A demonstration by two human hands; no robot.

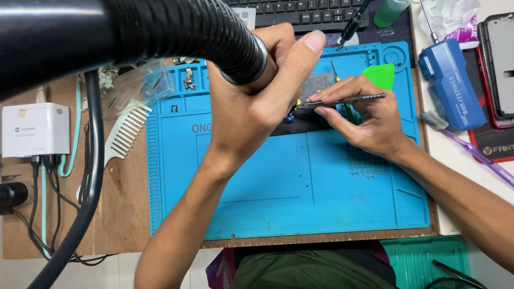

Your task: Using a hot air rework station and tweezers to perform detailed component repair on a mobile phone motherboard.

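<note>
1. Over the mat's (257,214) far edge, near its middle, the left hand (257,101) is clenching around the metal end of a black ribbed hose (176,27), thumb pressed up along it and the nozzle aiming down toward the dark device (316,88) lying there.
2. Beside it, the right hand (369,120) is pinching tweezers (342,100) between thumb and fingers – the grip is closed on them, and the tips are reaching left, under the left hand, where a small yellow-and-blue part (293,109) is showing.
3. The device is sitting flat on the mat near its far edge, mostly hidden by both hands; whether its cover is off I cannot tell.
4. A green pick (381,75) is lying just behind the right hand, toward the mat's far right corner, and small loose parts (188,79) are resting in the trays at the far left corner – this is suggesting the work is already well into disassembly, though what is left is not showing.
5. Off the mat's left edge a white comb (126,131), a clear plastic piece (136,88) and a white charger (35,129) with cables are sitting on the wooden table (123,214).
6. Off the right edge a blue tool case (450,88), a purple toothbrush (471,150) and a phone frame (498,69) are lying well apart from the hands.
7. Along the table's far edge a black keyboard (300,12) and a green bottle (391,12) are standing behind the mat.
</note>
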